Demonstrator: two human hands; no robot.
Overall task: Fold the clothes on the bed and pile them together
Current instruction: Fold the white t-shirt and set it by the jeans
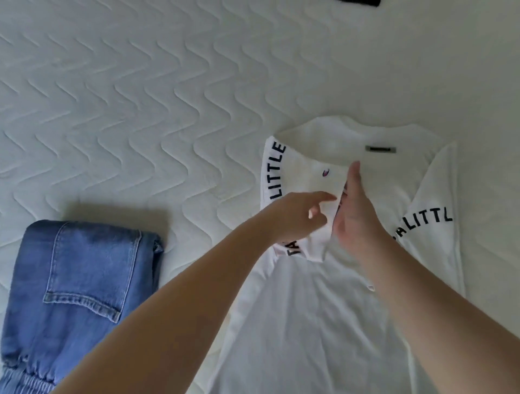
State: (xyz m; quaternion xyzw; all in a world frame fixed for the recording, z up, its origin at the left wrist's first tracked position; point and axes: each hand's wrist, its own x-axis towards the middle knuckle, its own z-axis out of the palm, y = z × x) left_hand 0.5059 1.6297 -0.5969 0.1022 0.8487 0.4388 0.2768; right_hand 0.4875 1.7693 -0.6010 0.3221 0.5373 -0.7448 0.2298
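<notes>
A white T-shirt [323, 309] with black lettering lies flat on the bed at the right, neck away from me. Its left sleeve [274, 168], printed "LITTLE", is folded in over the chest. My left hand [298, 216] pinches the edge of this folded sleeve, its index finger stretched out and its other fingers curled. Beside it, my right hand [354, 211] stands on the shirt's middle with straight fingers, touching the sleeve's edge. The right sleeve [433, 208] lies spread out. Folded blue jeans [76, 281] rest at the lower left.
The quilted white mattress [140, 112] fills the rest of the view. A dark item [361, 2] shows at the top edge, mostly cut off.
</notes>
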